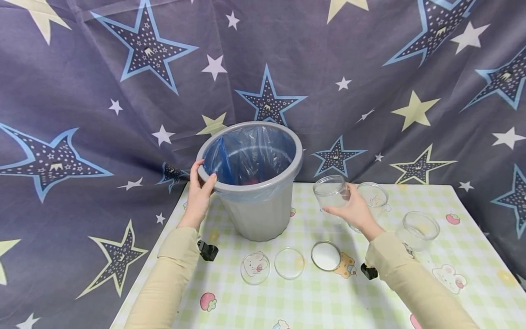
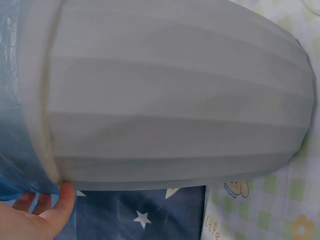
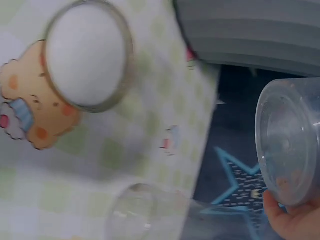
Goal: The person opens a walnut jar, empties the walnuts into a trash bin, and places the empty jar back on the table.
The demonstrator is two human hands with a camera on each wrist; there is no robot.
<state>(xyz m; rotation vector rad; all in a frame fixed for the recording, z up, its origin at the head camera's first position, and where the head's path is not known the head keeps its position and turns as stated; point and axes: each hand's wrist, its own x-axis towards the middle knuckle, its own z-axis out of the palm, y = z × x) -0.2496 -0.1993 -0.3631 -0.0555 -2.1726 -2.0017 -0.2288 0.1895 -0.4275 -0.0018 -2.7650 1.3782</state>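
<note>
A grey trash can (image 1: 255,214) lined with a blue plastic bag (image 1: 234,157) stands at the back of the table. My left hand (image 1: 198,196) grips its left rim, with the thumb outside and fingers over the edge; the left wrist view shows the hand (image 2: 42,217) at the lower left. In my right hand (image 1: 355,210) is a clear plastic jar (image 1: 328,192) without a lid, held above the table to the right of the can. Its round base (image 3: 285,142) faces the right wrist camera. Something reddish shows deep inside the bag.
Two clear jars, one behind my right hand (image 1: 373,196) and one farther right (image 1: 419,230), stand on the checked tablecloth (image 1: 328,301). Two clear round lids (image 1: 289,263) and a white-centred lid (image 1: 326,256) lie in front of the can. A star-printed curtain (image 1: 287,45) hangs behind.
</note>
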